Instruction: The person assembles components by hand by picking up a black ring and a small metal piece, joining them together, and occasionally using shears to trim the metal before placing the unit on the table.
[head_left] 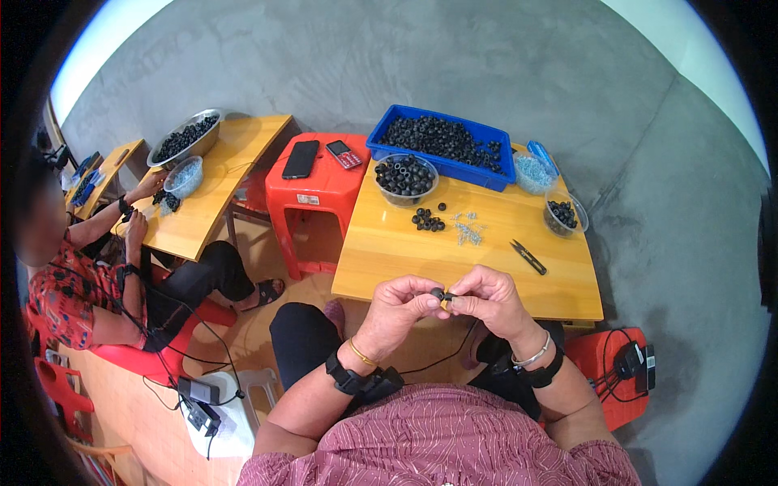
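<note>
The yellow wooden tabletop [385, 263] carries a blue rectangular plastic tray [455, 172] of small black rings along its far edge. A round clear plastic tub of larger black rings [405, 200] sits just in front of the tray's left part, toward the far left corner; a clear bowl of pale blue bits [531, 188] stands beside the tray's right end, with a smaller clear bowl of black pieces [567, 232] by the right edge. The left hand [403, 306] and right hand [492, 301] meet at the near edge, fingertips almost together, each thumb and forefinger pinched. Black-handled thread snips [528, 257] lie aslant nearer the right hand, off to the right of the line from the hands to the loose heaps. Straight beyond the fingertips, about midway in depth, a heap of loose black rings [425, 219] lies nearer the left hand, and a scatter of pale silvery bits [468, 233] nearer the right. Smallest is the dark piece [438, 293] between the fingertips, seemingly lying crosswise from hand to hand; whether it is one part or two cannot be told.
</note>
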{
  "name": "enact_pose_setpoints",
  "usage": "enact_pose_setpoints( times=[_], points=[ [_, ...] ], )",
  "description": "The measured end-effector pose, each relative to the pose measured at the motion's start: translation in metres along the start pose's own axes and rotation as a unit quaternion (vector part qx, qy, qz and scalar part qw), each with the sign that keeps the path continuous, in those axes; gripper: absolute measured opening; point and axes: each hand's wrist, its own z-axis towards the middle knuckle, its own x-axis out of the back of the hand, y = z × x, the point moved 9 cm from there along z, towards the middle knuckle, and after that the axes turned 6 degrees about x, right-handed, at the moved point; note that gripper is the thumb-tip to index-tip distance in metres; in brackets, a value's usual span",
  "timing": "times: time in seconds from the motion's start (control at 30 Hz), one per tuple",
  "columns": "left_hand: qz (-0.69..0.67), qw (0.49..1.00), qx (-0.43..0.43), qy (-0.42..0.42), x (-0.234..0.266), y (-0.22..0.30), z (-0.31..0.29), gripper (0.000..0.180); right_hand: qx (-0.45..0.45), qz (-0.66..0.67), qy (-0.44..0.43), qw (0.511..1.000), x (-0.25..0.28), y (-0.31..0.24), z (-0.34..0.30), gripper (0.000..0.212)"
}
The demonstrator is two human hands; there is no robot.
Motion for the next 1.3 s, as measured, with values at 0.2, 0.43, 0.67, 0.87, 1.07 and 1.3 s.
enact_pose_setpoints(
  times=[0.2, 0.43, 0.67, 0.87, 1.07, 1.3],
  points=[
    [0.008, 1.0, 0.0, 0.003, -0.001, 0.001, 0.001, 0.016, -0.006, -0.001, 0.004, 1.0, 0.002, 0.0, 0.0, 0.007],
    [-0.003, 1.0, -0.003, 0.002, -0.002, 0.0, 0.001, 0.016, -0.001, -0.009, 0.018, 1.0, 0.007, 0.0, -0.002, 0.008],
    [0.003, 1.0, -0.006, -0.004, -0.003, 0.0, 0.001, 0.015, 0.001, 0.0, -0.001, 1.0, 0.001, 0.0, -0.002, 0.007],
    [0.054, 0.998, -0.02, -0.006, -0.001, 0.003, 0.002, 0.014, -0.007, -0.001, 0.002, 1.0, 0.0, 0.003, -0.001, 0.007],
    [0.158, 0.984, -0.079, 0.003, 0.0, 0.01, -0.001, 0.015, 0.006, -0.094, -0.009, 0.996, -0.005, -0.003, -0.002, 0.006],
    [0.034, 0.999, -0.008, -0.021, -0.003, -0.003, -0.002, 0.014, -0.027, 0.014, 0.002, 1.0, -0.005, 0.008, -0.005, 0.007]
  ],
)
